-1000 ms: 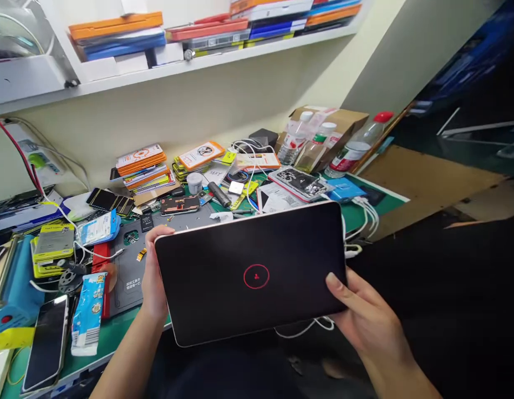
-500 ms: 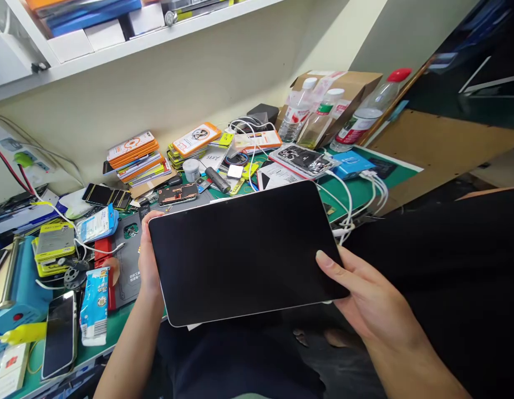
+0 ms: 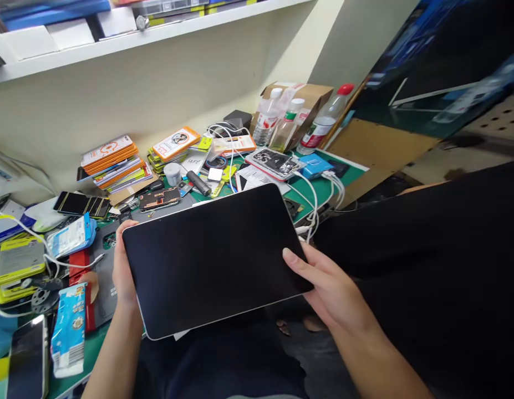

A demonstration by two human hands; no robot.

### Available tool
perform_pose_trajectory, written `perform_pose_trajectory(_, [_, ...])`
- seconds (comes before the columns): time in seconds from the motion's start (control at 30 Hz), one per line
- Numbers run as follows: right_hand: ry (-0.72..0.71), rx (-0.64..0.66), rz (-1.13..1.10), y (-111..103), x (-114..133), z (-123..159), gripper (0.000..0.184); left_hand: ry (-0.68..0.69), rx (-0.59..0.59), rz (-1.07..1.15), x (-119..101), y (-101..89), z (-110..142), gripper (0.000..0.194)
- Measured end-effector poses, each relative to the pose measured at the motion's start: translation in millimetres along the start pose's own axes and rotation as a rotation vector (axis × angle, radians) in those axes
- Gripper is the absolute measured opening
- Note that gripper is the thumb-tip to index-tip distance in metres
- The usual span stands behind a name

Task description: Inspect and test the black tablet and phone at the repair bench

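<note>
Between my two hands is a tablet (image 3: 215, 263) with a dark, blank screen and a thin silvery rim, tilted so its right side sits higher. My left hand (image 3: 127, 271) grips its left edge, the fingers mostly hidden behind it. At the lower right corner my right hand (image 3: 327, 282) holds on, thumb laid over the screen and fingers underneath. A small white piece shows below the tablet's lower edge; I cannot tell what it is. White charging cables (image 3: 313, 213) hang close behind the right hand.
Cluttered on the green bench (image 3: 351, 176) are stacked orange boxes (image 3: 109, 158), an opened phone (image 3: 160, 198), a blue packet (image 3: 69, 332), a smartphone (image 3: 29, 357) and a disassembled device (image 3: 275, 163). Bottles (image 3: 323, 123) stand at the back by a cardboard box (image 3: 315, 97). A dark-clothed person (image 3: 427, 277) is at right.
The view has swung to the right, so the bench and tablet appear shifted left. Both hands keep the same hold on the tablet.
</note>
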State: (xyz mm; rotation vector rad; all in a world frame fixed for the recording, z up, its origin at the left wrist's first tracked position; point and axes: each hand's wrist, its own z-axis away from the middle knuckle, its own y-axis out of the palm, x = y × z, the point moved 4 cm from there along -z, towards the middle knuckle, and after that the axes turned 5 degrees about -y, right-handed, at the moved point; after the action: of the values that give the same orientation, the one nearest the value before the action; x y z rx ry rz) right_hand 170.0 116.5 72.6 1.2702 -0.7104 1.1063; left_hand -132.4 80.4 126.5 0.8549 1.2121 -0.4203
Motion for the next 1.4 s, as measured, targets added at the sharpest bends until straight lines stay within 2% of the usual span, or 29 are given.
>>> perform_pose_trajectory(0.4, [0.021, 0.004, -0.007, 15, 10, 7, 0.045, -0.006, -0.030, -0.035, -3, -4.4, -2, 0.021])
perform_pose_trajectory(0.73, [0.088, -0.022, 0.020, 3, -2, 7, 0.052, -0.061, -0.008, -0.051, 6, -11.7, 0, 0.029])
perform_pose_trajectory(0.9, [0.088, -0.020, 0.016, 3, -3, 3, 0.052, -0.074, -0.040, -0.079, 11, -17.9, -7, 0.032])
perform_pose_trajectory(1.1, [0.094, -0.023, 0.011, 1, -6, 1, 0.049, -0.122, -0.049, -0.043, 11, -12.6, -6, 0.029])
perform_pose_trajectory(1.4, [0.090, -0.014, 0.023, -1, -6, -4, 0.049, -0.095, -0.037, -0.083, 11, -10.1, -9, 0.033])
